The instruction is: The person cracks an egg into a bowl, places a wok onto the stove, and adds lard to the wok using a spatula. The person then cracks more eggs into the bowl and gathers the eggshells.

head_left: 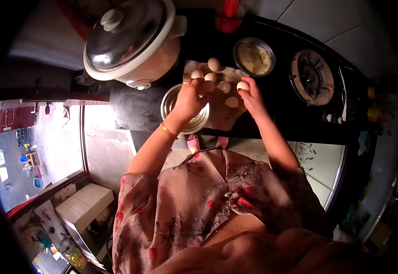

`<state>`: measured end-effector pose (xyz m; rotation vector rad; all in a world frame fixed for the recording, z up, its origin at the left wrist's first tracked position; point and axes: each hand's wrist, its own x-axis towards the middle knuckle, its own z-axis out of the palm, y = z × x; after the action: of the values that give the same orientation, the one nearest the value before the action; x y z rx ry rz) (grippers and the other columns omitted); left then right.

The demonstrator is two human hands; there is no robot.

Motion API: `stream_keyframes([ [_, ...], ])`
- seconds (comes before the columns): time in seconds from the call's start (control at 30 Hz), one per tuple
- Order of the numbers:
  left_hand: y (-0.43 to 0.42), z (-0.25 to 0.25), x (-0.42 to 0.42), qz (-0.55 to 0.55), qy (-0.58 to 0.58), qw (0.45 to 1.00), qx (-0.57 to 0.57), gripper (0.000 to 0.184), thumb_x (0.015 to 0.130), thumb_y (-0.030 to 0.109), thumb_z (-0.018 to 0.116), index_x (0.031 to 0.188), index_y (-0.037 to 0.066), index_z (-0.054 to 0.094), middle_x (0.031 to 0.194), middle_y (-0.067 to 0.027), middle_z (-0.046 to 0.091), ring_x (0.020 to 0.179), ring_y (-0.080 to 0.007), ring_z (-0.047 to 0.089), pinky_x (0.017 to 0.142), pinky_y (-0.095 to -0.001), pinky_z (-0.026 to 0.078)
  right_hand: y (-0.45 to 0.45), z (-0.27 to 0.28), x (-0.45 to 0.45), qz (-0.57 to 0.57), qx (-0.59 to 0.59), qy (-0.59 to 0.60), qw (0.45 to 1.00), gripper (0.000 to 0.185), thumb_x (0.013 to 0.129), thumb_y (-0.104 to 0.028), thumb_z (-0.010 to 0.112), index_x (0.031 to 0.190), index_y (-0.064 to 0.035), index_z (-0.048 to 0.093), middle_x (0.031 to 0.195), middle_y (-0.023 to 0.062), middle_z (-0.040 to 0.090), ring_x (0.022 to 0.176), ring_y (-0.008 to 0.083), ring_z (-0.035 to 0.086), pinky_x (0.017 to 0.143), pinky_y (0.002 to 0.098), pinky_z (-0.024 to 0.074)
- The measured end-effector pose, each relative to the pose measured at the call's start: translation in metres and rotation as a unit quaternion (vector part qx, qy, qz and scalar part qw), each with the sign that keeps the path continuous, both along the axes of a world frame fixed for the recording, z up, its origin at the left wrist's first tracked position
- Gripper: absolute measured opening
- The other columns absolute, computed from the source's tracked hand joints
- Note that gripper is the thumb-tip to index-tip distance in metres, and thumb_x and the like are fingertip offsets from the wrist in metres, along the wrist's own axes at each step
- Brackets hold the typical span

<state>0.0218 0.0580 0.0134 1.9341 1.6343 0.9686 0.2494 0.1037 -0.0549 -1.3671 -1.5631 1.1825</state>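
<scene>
My left hand [192,99] is above the steel bowl [166,109], its fingers closed beside the eggs; what they hold is hard to make out. My right hand [252,97] grips a pale egg [243,86] between thumb and fingers, right of the bowl. A brown cloth or paper [219,119] lies under several eggs and shell pieces. One whole egg [213,64] rests near its back edge, and another egg [197,74] sits just behind my left hand. An eggshell piece [232,102] lies between my hands, with a broken-looking shell [224,86] behind it.
A large lidded cooker [155,57] stands at the back left. Behind my right hand is a metal bowl [255,56] with pale yellowish contents. A gas burner [311,77] is at the right, and a red container [229,18] stands at the back. The dark counter's front edge runs before me.
</scene>
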Motion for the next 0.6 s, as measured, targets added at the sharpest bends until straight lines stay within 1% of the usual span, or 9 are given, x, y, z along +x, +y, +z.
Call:
stream_keyframes([
  [0.07, 0.011, -0.016, 0.013, -0.048, 0.099, 0.994, 0.019, 0.028, 0.07, 0.014, 0.065, 0.095, 0.005, 0.059, 0.089, -0.0164, 0.059, 0.084, -0.0346, 0.055, 0.073, -0.0423, 0.045, 0.004, -0.001, -0.005, -0.013, 0.047, -0.101, 0.994, 0.042, 0.078, -0.009, 0.056, 0.119, -0.006, 0.047, 0.108, 0.0157, 0.054, 0.098, 0.0328, 0.053, 0.085, 0.0389, 0.0444],
  [0.1, 0.017, -0.022, 0.024, -0.05, 0.129, 0.99, 0.0, 0.026, 0.069, 0.016, 0.063, 0.093, 0.008, 0.059, 0.09, -0.0154, 0.059, 0.084, -0.0345, 0.055, 0.074, -0.0431, 0.044, 0.006, -0.002, -0.009, -0.02, 0.071, -0.151, 0.986, 0.043, 0.077, -0.009, 0.057, 0.119, -0.0065, 0.047, 0.11, 0.017, 0.053, 0.1, 0.0354, 0.052, 0.087, 0.0404, 0.0429],
  [0.13, 0.017, -0.011, 0.035, -0.055, 0.166, 0.984, 0.015, 0.025, 0.07, 0.019, 0.062, 0.092, 0.008, 0.059, 0.09, -0.0149, 0.06, 0.085, -0.0327, 0.056, 0.076, -0.0426, 0.043, 0.009, -0.003, -0.011, -0.014, 0.076, -0.178, 0.981, 0.044, 0.076, -0.008, 0.058, 0.119, -0.0071, 0.047, 0.111, 0.0176, 0.052, 0.102, 0.0362, 0.05, 0.089, 0.0412, 0.042],
  [0.2, 0.028, -0.028, 0.046, -0.13, 0.268, 0.955, 0.014, 0.026, 0.072, 0.021, 0.061, 0.094, 0.007, 0.059, 0.088, -0.0139, 0.06, 0.089, -0.031, 0.055, 0.08, -0.0418, 0.042, 0.012, -0.01, -0.015, -0.002, 0.084, -0.231, 0.969, 0.047, 0.074, -0.006, 0.06, 0.119, -0.0083, 0.047, 0.115, 0.0188, 0.05, 0.106, 0.0378, 0.047, 0.091, 0.0428, 0.0401],
  [0.23, 0.03, -0.036, 0.052, -0.111, 0.285, 0.952, 0.006, 0.025, 0.073, 0.021, 0.061, 0.094, 0.007, 0.058, 0.089, -0.014, 0.06, 0.09, -0.0306, 0.055, 0.081, -0.0417, 0.042, 0.012, -0.011, -0.015, 0.007, 0.099, -0.221, 0.97, 0.05, 0.072, -0.004, 0.061, 0.12, -0.0086, 0.046, 0.118, 0.0197, 0.047, 0.11, 0.0388, 0.043, 0.094, 0.0448, 0.0374],
  [0.3, 0.032, -0.044, 0.06, -0.07, 0.32, 0.945, -0.01, 0.025, 0.075, 0.021, 0.059, 0.095, 0.006, 0.058, 0.09, -0.0143, 0.06, 0.093, -0.0299, 0.054, 0.083, -0.0414, 0.041, 0.01, -0.011, -0.016, 0.011, 0.114, -0.222, 0.968, 0.051, 0.072, -0.004, 0.06, 0.121, -0.0088, 0.045, 0.119, 0.0207, 0.046, 0.11, 0.0397, 0.043, 0.094, 0.0456, 0.0374],
  [0.37, 0.03, -0.047, 0.062, -0.058, 0.317, 0.946, -0.014, 0.024, 0.075, 0.021, 0.059, 0.095, 0.007, 0.058, 0.095, -0.0143, 0.058, 0.095, -0.0303, 0.053, 0.083, -0.0411, 0.041, 0.009, -0.016, -0.013, 0.027, 0.123, -0.225, 0.966, 0.054, 0.072, -0.003, 0.059, 0.124, -0.0086, 0.043, 0.119, 0.0224, 0.045, 0.11, 0.041, 0.042, 0.094, 0.0463, 0.037],
  [0.5, 0.026, -0.037, 0.065, -0.046, 0.29, 0.956, -0.023, 0.025, 0.076, 0.02, 0.058, 0.097, 0.008, 0.058, 0.102, -0.0149, 0.056, 0.097, -0.0297, 0.052, 0.083, -0.0403, 0.041, 0.004, -0.012, -0.007, 0.045, 0.141, -0.189, 0.971, 0.055, 0.073, -0.004, 0.058, 0.125, -0.0086, 0.042, 0.12, 0.0221, 0.045, 0.112, 0.0406, 0.041, 0.096, 0.0458, 0.0363],
  [0.6, 0.022, -0.035, 0.063, -0.05, 0.334, 0.939, -0.069, 0.049, 0.069, 0.036, 0.066, 0.104, 0.003, 0.056, 0.107, -0.0136, 0.055, 0.101, -0.0283, 0.05, 0.083, -0.039, 0.04, 0.002, -0.008, -0.003, 0.061, 0.153, -0.175, 0.971, 0.054, 0.072, -0.005, 0.058, 0.125, -0.0084, 0.043, 0.12, 0.0215, 0.046, 0.113, 0.04, 0.042, 0.096, 0.0452, 0.0361],
])
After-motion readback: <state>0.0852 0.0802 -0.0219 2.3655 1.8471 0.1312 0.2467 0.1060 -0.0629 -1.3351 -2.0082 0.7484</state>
